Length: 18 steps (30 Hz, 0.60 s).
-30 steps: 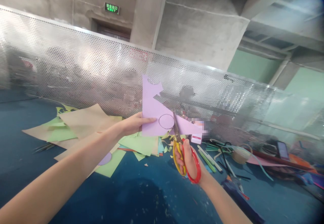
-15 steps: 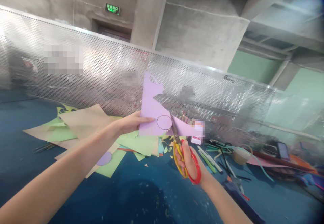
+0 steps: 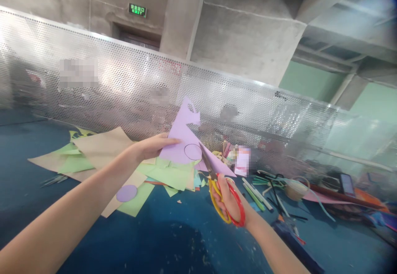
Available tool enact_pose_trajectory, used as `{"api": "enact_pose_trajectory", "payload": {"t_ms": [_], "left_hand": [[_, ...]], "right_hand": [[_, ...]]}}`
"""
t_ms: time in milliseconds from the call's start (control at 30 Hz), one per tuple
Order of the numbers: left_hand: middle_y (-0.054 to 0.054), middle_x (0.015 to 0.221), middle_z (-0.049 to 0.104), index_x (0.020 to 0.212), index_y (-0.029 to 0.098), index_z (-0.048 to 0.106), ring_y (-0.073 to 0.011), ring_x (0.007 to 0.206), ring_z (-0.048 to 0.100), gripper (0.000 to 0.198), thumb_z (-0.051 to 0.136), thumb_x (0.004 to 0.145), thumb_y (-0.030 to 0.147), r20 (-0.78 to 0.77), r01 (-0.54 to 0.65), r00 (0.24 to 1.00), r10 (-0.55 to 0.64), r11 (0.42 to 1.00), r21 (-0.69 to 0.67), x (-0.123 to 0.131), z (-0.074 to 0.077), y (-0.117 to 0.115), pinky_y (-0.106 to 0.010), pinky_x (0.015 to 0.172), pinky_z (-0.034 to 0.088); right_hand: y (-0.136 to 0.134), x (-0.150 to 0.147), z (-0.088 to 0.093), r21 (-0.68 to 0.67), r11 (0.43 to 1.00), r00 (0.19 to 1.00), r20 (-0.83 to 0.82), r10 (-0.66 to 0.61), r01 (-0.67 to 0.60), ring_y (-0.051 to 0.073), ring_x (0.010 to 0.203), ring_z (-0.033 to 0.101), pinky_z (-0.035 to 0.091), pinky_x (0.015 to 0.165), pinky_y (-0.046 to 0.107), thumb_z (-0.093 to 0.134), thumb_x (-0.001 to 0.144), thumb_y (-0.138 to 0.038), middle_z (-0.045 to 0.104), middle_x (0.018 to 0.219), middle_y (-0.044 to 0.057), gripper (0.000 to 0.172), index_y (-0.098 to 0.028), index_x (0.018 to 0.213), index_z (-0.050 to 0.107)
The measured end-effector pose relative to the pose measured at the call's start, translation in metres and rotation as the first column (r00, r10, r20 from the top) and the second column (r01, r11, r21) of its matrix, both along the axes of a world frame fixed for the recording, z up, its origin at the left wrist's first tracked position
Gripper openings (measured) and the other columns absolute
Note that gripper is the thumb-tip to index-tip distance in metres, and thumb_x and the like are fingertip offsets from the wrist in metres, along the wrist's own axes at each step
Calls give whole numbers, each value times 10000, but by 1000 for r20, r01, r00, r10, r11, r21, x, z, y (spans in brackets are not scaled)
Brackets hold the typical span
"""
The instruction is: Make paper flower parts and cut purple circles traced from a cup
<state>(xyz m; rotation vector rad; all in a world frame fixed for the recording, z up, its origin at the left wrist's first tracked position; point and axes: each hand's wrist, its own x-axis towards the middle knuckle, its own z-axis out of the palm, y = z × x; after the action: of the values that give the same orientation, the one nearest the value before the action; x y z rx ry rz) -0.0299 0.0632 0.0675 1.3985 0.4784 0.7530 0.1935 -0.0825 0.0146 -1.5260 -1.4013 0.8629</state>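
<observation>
My left hand [image 3: 156,145] pinches the left edge of a purple sheet of paper [image 3: 178,135], held up above the table. The sheet has a drawn circle outline near its lower middle and ragged cut-outs along its top and right. My right hand [image 3: 228,197] grips a pair of scissors [image 3: 214,177] with one yellow and one red handle loop. Its blades lie at the paper, just right of the drawn circle, where a cut separates a pointed strip on the right. A cut purple paper circle [image 3: 126,193] rests on sheets below my left forearm.
Green and tan paper sheets [image 3: 102,144] are piled at the left and middle of the blue table [image 3: 149,241]. At the right lie straws [image 3: 257,195], cords, a tape roll [image 3: 294,190] and a phone [image 3: 347,184]. A perforated metal panel [image 3: 124,79] stands behind.
The purple sheet has tilted clockwise and come slightly lower and to the left, with my left hand. The scissors have shifted slightly left, staying beside the drawn circle.
</observation>
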Motion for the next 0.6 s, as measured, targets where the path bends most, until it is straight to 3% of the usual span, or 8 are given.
{"api": "enact_pose_trajectory", "payload": {"t_ms": [100, 167, 267, 367, 467, 600], "left_hand": [[-109, 1015, 691, 1016, 152, 631, -218, 904, 654, 415, 607, 759, 477, 160, -51, 984, 82, 981, -185, 7, 0, 2, -271, 751, 538], [-124, 1030, 678, 1026, 137, 624, -230, 998, 618, 597, 502, 741, 647, 284, 45, 958, 30, 966, -255, 15, 0, -2, -271, 816, 516], [-144, 1153, 620, 1117, 125, 583, -259, 1158, 515, 762, 423, 703, 744, 430, 207, 896, -110, 961, -185, 32, -1, -16, -304, 947, 442], [-113, 1278, 539, 1184, 162, 540, -247, 1245, 426, 628, 558, 736, 600, 460, 257, 864, -203, 965, -56, 50, -5, -37, -328, 1031, 354], [-92, 1313, 507, 1189, 200, 530, -236, 1259, 408, 542, 709, 701, 356, 486, 208, 844, -226, 974, 92, 66, -10, -55, -353, 1071, 291], [-101, 1215, 582, 1109, 186, 579, -242, 1180, 489, 466, 737, 671, 202, 459, 3, 886, -69, 990, 142, 79, -17, -65, -377, 1041, 335]], "right_hand": [[2, -2, -2, -85, 995, 996, -88, 35, -43, 55, 254, 297, 282, 274, 184, 315, 786, -698, 321, 355, -65, 575, -200, 508, 385], [6, -2, -4, -108, 993, 989, -146, 21, -37, 55, 245, 305, 297, 269, 186, 232, 773, -742, 324, 351, -60, 626, -201, 496, 383], [12, -3, -6, -136, 991, 971, -234, -41, 8, 57, 229, 305, 290, 253, 192, 121, 736, -791, 311, 339, -54, 689, -207, 468, 369], [14, -5, -6, -91, 994, 959, -272, -85, 62, 61, 218, 319, 293, 248, 197, 95, 721, -805, 302, 332, -53, 704, -207, 459, 358], [12, -8, -5, -56, 993, 948, -300, -111, 99, 68, 216, 331, 299, 248, 206, 96, 707, -817, 303, 331, -48, 708, -208, 461, 361], [8, -13, -6, -5, 996, 948, -307, -82, 84, 74, 228, 332, 295, 253, 214, 141, 717, -810, 313, 343, -43, 687, -211, 477, 378]]}}
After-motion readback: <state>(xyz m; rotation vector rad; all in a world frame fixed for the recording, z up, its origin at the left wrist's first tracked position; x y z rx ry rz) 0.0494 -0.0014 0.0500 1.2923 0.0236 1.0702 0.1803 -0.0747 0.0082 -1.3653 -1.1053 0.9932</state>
